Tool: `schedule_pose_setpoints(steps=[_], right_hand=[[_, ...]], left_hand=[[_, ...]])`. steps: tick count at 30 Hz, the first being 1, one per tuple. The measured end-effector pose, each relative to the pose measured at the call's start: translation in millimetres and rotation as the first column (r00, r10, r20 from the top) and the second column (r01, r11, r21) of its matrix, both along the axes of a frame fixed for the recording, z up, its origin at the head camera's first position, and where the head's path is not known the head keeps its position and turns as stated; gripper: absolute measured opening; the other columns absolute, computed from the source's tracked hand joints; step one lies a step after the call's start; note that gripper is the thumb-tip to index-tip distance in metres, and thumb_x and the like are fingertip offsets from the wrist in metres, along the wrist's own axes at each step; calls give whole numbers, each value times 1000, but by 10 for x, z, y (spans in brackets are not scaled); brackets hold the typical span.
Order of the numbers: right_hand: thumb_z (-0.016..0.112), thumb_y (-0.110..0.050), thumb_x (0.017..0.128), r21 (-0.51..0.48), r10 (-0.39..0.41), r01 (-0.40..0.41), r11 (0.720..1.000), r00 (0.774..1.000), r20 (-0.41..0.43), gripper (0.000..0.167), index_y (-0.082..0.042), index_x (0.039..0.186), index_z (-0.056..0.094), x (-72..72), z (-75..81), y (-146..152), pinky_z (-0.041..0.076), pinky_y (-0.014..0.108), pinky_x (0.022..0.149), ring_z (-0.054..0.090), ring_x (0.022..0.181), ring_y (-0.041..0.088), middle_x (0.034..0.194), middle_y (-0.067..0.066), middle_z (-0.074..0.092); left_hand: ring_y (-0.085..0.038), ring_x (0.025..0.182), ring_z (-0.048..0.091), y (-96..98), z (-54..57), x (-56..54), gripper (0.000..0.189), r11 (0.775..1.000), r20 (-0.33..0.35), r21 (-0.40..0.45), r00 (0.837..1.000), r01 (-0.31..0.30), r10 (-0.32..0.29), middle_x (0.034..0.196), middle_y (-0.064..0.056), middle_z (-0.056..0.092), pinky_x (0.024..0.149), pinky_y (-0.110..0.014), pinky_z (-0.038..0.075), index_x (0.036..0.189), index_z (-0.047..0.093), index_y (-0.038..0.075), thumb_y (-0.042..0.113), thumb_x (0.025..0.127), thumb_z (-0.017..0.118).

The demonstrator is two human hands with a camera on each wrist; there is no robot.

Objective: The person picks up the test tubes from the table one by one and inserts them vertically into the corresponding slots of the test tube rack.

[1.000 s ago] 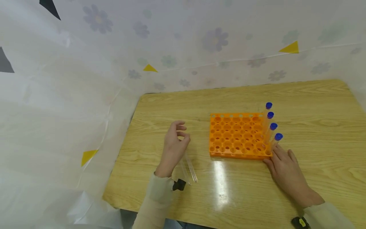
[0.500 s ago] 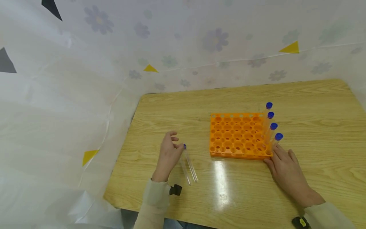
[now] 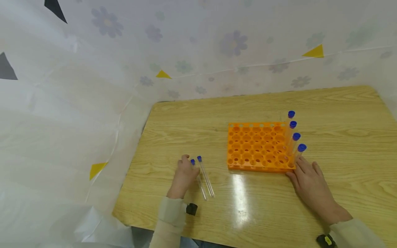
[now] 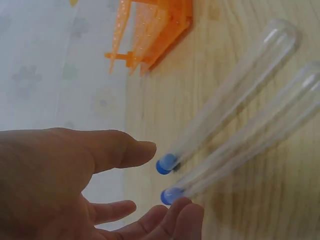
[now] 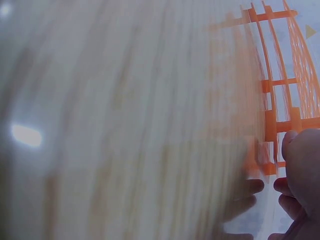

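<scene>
Two clear test tubes with blue caps lie side by side on the table, the nearer-left tube [image 4: 250,145] and its neighbour [image 4: 230,95]. My left hand [image 3: 185,175] hovers around the capped end of the left one, thumb and fingers spread apart, fingertips right at its blue cap [image 4: 172,195]. An orange test tube rack [image 3: 258,168] stands to the right, with several blue-capped tubes [image 3: 291,137] upright along its right end. My right hand [image 3: 313,187] holds the rack's front right corner, thumb on the front side and fingers along the end.
The wood-grain table [image 3: 263,213] reaches a pale flowered sheet [image 3: 217,69] at the back and left. The table's front edge runs below my left forearm. Yellow triangles [image 3: 163,74] mark the sheet.
My left hand has come down and toward me over the left tube, and both blue caps on the lying tubes now show. The right hand and the rack stay put.
</scene>
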State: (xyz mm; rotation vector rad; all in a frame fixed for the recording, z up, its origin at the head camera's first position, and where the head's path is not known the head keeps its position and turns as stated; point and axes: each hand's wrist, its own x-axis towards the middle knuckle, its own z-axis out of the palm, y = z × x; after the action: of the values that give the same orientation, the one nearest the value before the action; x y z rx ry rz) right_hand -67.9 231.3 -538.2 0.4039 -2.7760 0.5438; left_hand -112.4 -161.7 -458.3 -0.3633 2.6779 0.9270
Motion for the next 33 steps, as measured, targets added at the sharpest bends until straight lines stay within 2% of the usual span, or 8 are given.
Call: schedule_pose_setpoints(steps=[4, 8, 15, 19, 23, 33], right_hand=[[61, -20, 98, 3, -2, 2, 1000, 1000, 3, 50, 11, 136, 51, -6, -2, -2, 23, 70, 113, 44, 133, 46, 141, 30, 48], [62, -19, 98, -1, -3, 3, 1000, 1000, 4, 50, 11, 136, 50, -9, -5, -1, 22, 70, 113, 44, 133, 46, 141, 30, 48], [62, -18, 98, -11, 4, -4, 1000, 1000, -22, 49, 11, 135, 51, -5, -10, 3, 23, 70, 113, 45, 132, 46, 140, 30, 48], [62, -18, 98, -12, 10, -10, 1000, 999, -36, 49, 11, 136, 51, -4, -8, 3, 24, 70, 112, 45, 133, 45, 140, 29, 49], [62, -17, 97, -15, 15, -16, 1000, 999, -51, 48, 10, 134, 52, -11, -6, 5, 26, 71, 110, 45, 133, 44, 140, 29, 49], [63, -18, 97, -8, 16, -17, 1000, 999, -50, 47, 11, 132, 54, -15, -18, 11, 27, 71, 109, 46, 131, 45, 138, 29, 50]], left_hand=[[-34, 89, 58, 2, -59, 35, 64, 999, -5, -28, 1000, 18, -18, 128, -37, 44, 72, -41, 57, 143, 31, -7, 12, 92, 64], [-38, 93, 59, 12, -110, 43, 63, 998, 12, -63, 1000, 19, -18, 124, -36, 45, 81, -46, 57, 141, 30, -10, 12, 91, 64], [-31, 76, 55, 44, -167, 55, 50, 990, -3, -130, 999, 52, -53, 104, -32, 49, 64, -40, 55, 125, 38, -16, 7, 90, 64], [-29, 73, 53, 48, -188, 71, 43, 993, 7, -112, 1000, 30, -29, 100, -28, 50, 59, -36, 52, 118, 40, -14, 4, 86, 62], [-29, 75, 52, 39, -206, 68, 43, 998, 22, -68, 1000, -4, 5, 101, -27, 51, 59, -35, 51, 119, 42, -12, 2, 84, 62], [-28, 86, 53, -42, -229, 52, 46, 999, 1, 35, 1000, -15, 14, 104, -21, 54, 73, -37, 51, 124, 47, -8, 4, 83, 64]])
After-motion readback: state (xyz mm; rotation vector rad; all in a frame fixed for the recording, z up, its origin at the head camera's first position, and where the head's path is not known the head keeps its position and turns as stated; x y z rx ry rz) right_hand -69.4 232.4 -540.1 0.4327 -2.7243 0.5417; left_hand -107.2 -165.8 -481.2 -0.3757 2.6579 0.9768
